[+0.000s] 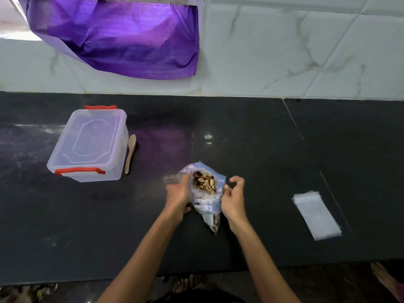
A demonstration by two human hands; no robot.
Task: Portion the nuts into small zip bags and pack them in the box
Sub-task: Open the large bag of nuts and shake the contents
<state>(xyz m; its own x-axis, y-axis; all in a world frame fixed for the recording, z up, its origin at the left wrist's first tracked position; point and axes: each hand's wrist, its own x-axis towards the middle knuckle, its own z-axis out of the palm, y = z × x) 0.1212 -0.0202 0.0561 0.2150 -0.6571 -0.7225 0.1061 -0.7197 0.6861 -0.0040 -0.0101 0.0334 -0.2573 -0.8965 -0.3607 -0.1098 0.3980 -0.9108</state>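
A large clear bag of mixed nuts stands on the black counter in the middle, its mouth spread wide. My left hand grips the bag's left edge. My right hand is at the bag's right edge with fingers curled; the thumb and a finger seem to pinch the plastic rim. A stack of small clear zip bags lies flat at the right. The clear plastic box with red clips stands at the left with its lid on. A wooden spoon lies just right of the box.
A purple cloth hangs on the tiled wall behind the counter. Bare feet show below the counter's front edge, and another person's foot at the lower right.
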